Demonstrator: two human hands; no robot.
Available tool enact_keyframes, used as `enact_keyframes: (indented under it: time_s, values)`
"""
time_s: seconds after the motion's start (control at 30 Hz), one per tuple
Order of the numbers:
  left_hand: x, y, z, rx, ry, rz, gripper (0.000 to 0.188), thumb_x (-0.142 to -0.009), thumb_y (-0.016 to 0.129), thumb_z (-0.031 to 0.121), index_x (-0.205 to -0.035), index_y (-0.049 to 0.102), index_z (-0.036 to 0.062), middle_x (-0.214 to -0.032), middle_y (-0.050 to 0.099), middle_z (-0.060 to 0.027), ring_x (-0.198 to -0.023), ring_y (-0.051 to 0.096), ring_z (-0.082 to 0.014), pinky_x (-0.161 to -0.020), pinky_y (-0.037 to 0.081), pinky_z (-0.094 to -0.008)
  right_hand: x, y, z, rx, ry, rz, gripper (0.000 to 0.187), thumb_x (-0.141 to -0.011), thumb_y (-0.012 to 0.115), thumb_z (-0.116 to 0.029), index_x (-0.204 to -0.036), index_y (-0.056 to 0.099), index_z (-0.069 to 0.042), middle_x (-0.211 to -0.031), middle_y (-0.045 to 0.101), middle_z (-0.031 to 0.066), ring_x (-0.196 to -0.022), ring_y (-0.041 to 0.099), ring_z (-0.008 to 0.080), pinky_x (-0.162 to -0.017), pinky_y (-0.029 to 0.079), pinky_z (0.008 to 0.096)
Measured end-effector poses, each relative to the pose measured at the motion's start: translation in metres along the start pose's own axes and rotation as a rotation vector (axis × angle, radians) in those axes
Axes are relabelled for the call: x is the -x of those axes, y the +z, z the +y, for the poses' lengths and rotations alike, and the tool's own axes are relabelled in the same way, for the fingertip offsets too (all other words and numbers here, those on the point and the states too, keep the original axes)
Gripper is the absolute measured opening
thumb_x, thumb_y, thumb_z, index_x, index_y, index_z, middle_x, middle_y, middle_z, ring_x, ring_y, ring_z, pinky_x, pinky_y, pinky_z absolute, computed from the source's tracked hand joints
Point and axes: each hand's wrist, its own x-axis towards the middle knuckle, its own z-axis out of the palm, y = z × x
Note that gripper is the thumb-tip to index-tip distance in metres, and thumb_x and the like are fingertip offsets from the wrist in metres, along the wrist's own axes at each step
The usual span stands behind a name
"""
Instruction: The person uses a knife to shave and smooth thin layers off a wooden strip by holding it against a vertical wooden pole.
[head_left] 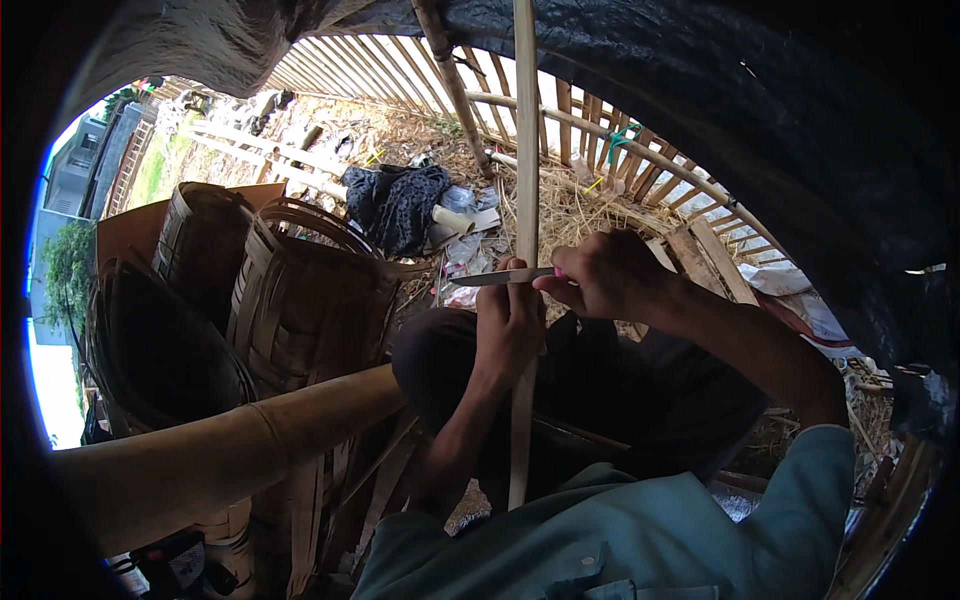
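Note:
A long, flat bamboo strip (527,130) runs upright through the middle of the view, from the top edge down past my lap. My left hand (505,335) is closed around it over my knees. In my right hand (612,275) is a knife, gripped by its handle, of which only a bit of pink shows. The knife's blade (498,278) points left and lies crosswise at the strip, just by my left fingers. Whether the edge bites into the bamboo cannot be made out.
A thick bamboo pole (230,455) reaches from the lower left to my knee. Woven bamboo baskets (310,290) stand behind it. Ahead lie a black cloth (395,205), litter and straw (580,215), with a slatted bamboo fence (650,150) beyond. Dark sheeting (800,130) hangs overhead and right.

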Motion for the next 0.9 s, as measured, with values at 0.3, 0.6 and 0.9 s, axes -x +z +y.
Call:
enact_keyframes:
  time_s: [0.3,0.6,0.9]
  values:
    - [0.001,0.004,-0.002,-0.008,0.061,-0.043,0.036,-0.098,0.031,0.029,-0.074,0.043,0.005,-0.049,0.041,-0.0014,-0.033,0.041,-0.0085,-0.03,0.035,-0.0218,-0.026,-0.016,0.024,0.103,0.23,0.11,0.058,-0.091,0.038,-0.049,-0.064,0.058,-0.003,-0.048,0.053,0.0151,-0.047,0.057,0.0327,-0.048,0.045,0.0442]
    - [-0.002,0.001,-0.001,0.091,-0.021,-0.067,0.037,-0.099,0.028,0.03,-0.075,0.043,0.0056,-0.047,0.04,-0.0026,-0.03,0.036,-0.0103,-0.027,0.029,-0.0234,-0.004,-0.012,0.013,0.035,-0.031,-0.07,0.04,-0.085,0.055,-0.038,-0.063,0.054,-0.005,-0.047,0.051,0.0108,-0.045,0.057,0.0296,-0.044,0.044,0.0383]
    - [-0.003,0.001,-0.002,0.155,-0.085,-0.027,0.037,-0.098,0.029,0.032,-0.075,0.043,0.007,-0.045,0.034,-0.001,-0.031,0.033,-0.0097,-0.026,0.027,-0.0235,-0.002,-0.005,0.005,0.045,-0.035,-0.02,0.044,-0.085,0.054,-0.043,-0.063,0.053,-0.004,-0.045,0.05,0.0118,-0.044,0.057,0.0307,-0.042,0.044,0.0395]
